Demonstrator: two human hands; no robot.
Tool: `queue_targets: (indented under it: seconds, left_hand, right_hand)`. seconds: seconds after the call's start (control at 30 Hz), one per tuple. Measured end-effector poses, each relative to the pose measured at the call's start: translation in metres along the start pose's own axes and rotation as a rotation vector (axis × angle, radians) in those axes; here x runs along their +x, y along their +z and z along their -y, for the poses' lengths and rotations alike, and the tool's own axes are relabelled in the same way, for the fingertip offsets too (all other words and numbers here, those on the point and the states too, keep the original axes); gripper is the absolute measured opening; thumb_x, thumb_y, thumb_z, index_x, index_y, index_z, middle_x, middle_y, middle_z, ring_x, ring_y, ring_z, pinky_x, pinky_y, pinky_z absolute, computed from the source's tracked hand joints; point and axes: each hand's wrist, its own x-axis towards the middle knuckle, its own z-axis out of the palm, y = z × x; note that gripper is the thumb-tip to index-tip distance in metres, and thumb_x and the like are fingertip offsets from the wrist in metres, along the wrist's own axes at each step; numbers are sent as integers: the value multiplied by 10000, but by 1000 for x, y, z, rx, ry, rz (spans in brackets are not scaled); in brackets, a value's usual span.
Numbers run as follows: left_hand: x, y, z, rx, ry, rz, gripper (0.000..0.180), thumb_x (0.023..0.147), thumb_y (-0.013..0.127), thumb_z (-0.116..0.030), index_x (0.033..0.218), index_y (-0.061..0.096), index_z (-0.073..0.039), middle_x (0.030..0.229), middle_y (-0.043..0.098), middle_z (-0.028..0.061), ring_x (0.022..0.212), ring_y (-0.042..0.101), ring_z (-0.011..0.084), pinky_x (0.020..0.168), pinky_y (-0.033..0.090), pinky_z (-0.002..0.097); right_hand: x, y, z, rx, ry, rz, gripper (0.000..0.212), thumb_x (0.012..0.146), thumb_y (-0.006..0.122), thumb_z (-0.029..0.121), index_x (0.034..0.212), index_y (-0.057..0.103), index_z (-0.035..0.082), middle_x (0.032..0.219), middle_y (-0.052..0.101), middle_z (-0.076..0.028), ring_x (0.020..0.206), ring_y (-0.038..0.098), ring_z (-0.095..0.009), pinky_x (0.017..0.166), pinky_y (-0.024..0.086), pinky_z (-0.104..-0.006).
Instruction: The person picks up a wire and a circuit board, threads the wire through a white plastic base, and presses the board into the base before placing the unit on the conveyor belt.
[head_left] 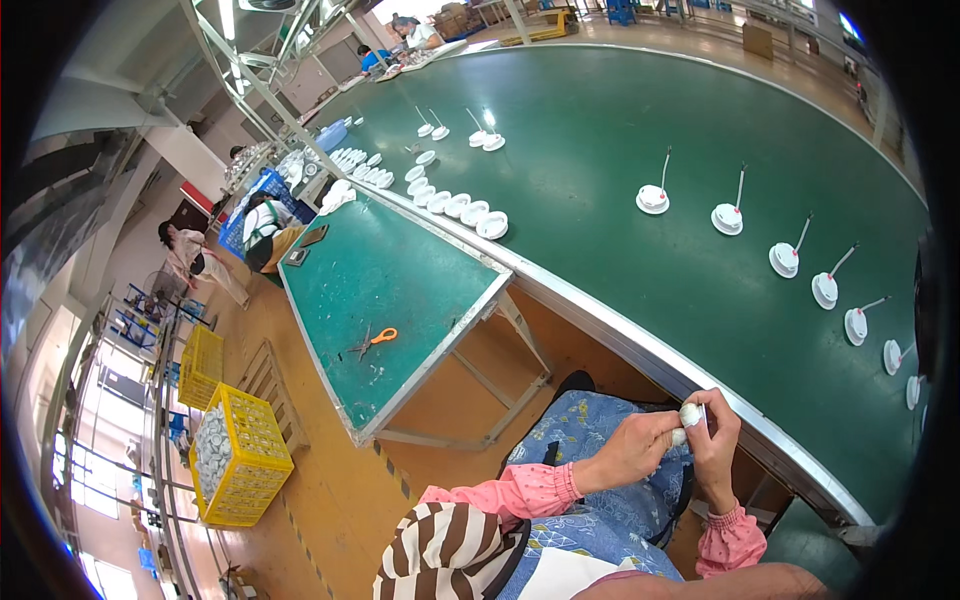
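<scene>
My left hand point(635, 447) and my right hand point(713, 443) meet above my lap, close to the near metal edge of the green belt. Fingers of both are pinched together. Pale, whitish coverings or small pieces point(691, 414) show at the fingertips; what lies between them is too small to make out. On the belt beyond my right hand stand several white round discs with upright wire stalks, the nearest ones being a disc point(783, 260) and another disc point(825, 290). A row of white round rings point(491, 225) lies along the belt's left edge.
A green-topped side table point(400, 270) stands to my left, with orange-handled scissors point(378, 341) on it. Yellow crates point(245, 470) sit on the floor, one filled with whitish parts. Several people work farther off; one person point(200, 262) stands at the left.
</scene>
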Motion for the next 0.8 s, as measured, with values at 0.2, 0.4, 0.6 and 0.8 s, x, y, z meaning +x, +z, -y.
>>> queue_targets:
  seconds: [0.2,0.4,0.6,0.8]
  left_hand:
    - [-3,-2,20,118,27,27,157,915,600,-70,1043,631,16,875,639,192,797,635,380,687,493,417]
    - [-15,-13,30,339,87,-84,203,887,587,-18,1083,632,6,971,662,172,846,655,385,723,532,431]
    - [-20,-20,36,375,113,-68,217,853,581,11,1064,631,0,928,654,159,813,660,368,678,530,425]
    - [-25,-30,37,400,142,-3,179,852,582,3,1026,626,-9,889,648,136,795,658,358,658,519,425]
  right_hand:
    - [2,-15,2,129,89,-43,142,901,589,162,930,571,24,799,524,-3,637,459,-69,557,351,-226]
    - [12,-29,2,313,140,-127,258,989,563,305,957,549,50,787,542,-33,572,508,-60,412,357,-184]
    - [11,-25,-5,319,167,-123,260,981,562,308,964,548,49,801,544,-36,575,508,-61,410,358,-185]
    - [12,-17,-4,296,187,-103,268,971,561,317,966,550,49,789,546,-37,574,512,-65,408,365,-183]
